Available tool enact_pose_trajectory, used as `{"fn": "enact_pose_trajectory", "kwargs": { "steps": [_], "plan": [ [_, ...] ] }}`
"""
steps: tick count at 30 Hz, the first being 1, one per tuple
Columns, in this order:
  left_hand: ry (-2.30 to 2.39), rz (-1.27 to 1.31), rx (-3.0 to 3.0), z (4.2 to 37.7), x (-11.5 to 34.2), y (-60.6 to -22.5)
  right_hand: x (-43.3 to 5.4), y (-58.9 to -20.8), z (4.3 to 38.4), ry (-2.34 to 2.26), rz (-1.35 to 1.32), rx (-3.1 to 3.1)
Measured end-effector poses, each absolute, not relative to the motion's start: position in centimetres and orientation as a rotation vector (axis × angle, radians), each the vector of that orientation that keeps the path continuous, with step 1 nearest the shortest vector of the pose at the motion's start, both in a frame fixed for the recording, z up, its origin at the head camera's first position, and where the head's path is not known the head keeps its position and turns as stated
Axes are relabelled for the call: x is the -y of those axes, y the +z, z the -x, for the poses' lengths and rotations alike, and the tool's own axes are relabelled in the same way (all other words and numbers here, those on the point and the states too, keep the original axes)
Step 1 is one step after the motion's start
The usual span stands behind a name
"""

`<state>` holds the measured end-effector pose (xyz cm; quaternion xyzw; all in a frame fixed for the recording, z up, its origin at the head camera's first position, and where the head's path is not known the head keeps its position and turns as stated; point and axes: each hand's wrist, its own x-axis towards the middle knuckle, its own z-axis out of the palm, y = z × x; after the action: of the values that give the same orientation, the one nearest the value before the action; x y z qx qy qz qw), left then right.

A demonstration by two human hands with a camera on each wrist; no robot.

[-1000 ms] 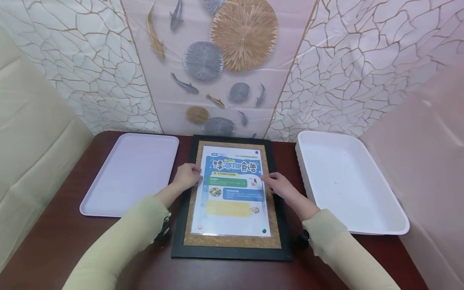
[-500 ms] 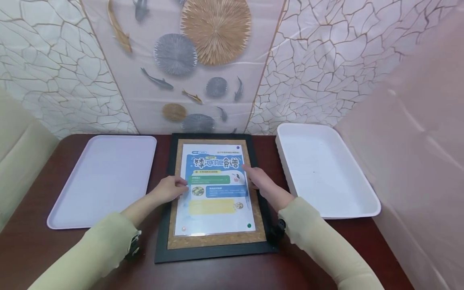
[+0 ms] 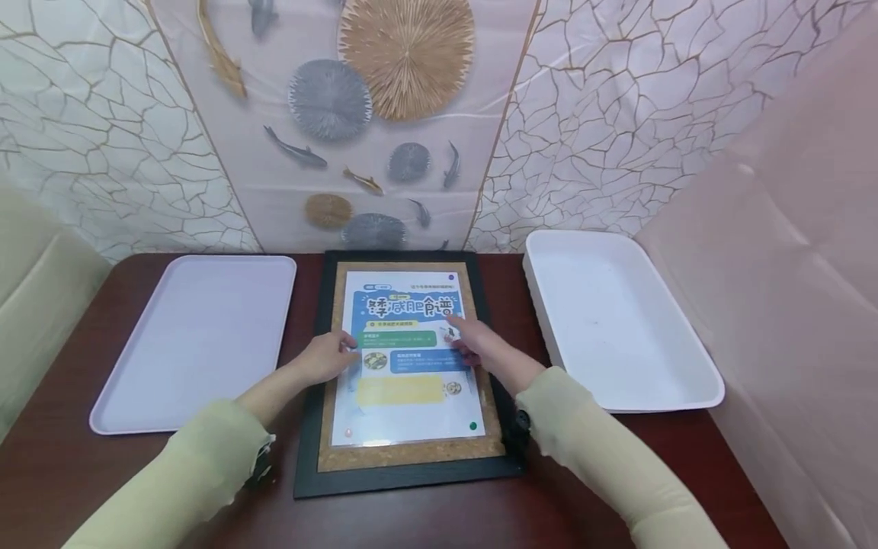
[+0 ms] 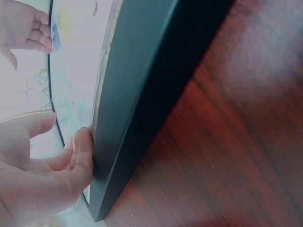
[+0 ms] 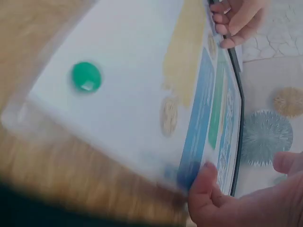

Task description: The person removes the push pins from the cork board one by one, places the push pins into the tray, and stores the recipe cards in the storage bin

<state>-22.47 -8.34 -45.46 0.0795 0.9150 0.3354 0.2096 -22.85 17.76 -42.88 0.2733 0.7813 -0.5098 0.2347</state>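
While a black frame [image 3: 411, 476] lies on the dark red table [image 3: 384, 526], its cork panel [image 3: 411, 454] bears a printed sheet [image 3: 409, 361] with a green button [image 3: 473, 426] at one corner. At the sheet's opposite sides, the left hand [image 3: 325, 357] and right hand [image 3: 483, 343] hold thumbs apart from fingers; I cannot tell whether either presses it. Left sits a shallow lilac tray [image 3: 199, 343]; right, a deeper white bin [image 3: 617, 335], tiny specks on its floor.

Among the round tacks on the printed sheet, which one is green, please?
The near right tack, at that corner of the printed sheet; the near left tack is pale pink and the far right tack purple.
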Motion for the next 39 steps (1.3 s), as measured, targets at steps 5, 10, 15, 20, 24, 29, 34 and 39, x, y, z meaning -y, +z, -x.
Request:
{"fn": "enact_pose_trajectory", "kwargs": {
  "steps": [5, 10, 15, 20, 24, 29, 34, 39],
  "plan": [
    [0.917, -0.248, -2.552, 22.6, 8.2, -45.3, -20.1, -42.7, 22.2, -1.362, -0.660, -2.197],
    [0.901, -0.308, -2.556, 22.4, 8.0, -45.0, -20.1, -42.4, 22.1, -1.344, -0.642, -2.183],
    [0.911, -0.371, -2.561, 21.9, 7.7, -45.2, -20.2, -42.5, 22.5, -1.339, -0.703, -2.153],
    [0.903, -0.385, -2.572, 21.8, 7.8, -45.6, -20.0, -42.8, 22.9, -1.312, -0.733, -2.160],
    [0.889, -0.376, -2.566, 21.8, 7.9, -45.6, -19.9, -42.8, 23.1, -1.274, -0.723, -2.177],
    [0.877, -0.383, -2.574, 21.7, 7.7, -45.4, -20.1, -42.5, 23.2, -1.252, -0.666, -2.209],
    [0.858, -0.376, -2.569, 21.7, 7.8, -45.3, -20.5, -42.5, 23.1, -1.267, -0.581, -2.240],
    [0.894, -0.451, -2.494, 21.2, 8.2, -45.6, -21.5, -43.2, 23.0, -1.290, -0.573, -2.292]
  ]
}}
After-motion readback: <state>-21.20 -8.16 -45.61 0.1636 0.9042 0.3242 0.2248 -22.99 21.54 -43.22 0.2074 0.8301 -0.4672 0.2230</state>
